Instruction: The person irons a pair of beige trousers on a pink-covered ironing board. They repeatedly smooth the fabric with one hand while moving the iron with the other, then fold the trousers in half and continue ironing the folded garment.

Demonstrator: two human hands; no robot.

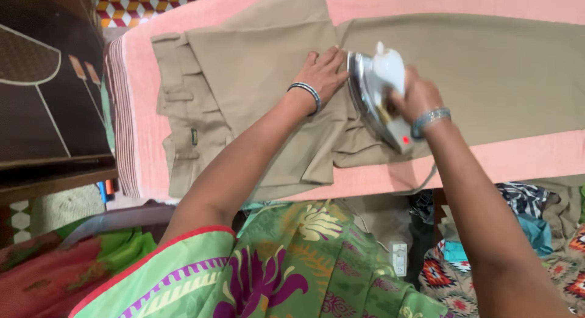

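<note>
Khaki trousers (pixel 244 62) lie spread on a pink cloth (pixel 524 159) that covers the ironing surface, with the waistband to the left. My left hand (pixel 324 71) lies flat on the fabric, fingers apart, pressing it down just left of the iron. A white and silver electric iron (pixel 378 92) stands tilted on the trousers, its soleplate facing left and a red light lit near its heel. My right hand (pixel 413 98) grips the iron's handle. Both wrists wear bangles.
A dark wooden cabinet (pixel 42 92) stands at the left. Patterned clothes are piled (pixel 530 232) below the table's right front edge. A white plug socket (pixel 399 257) lies low in the middle. My green patterned garment (pixel 274 269) fills the foreground.
</note>
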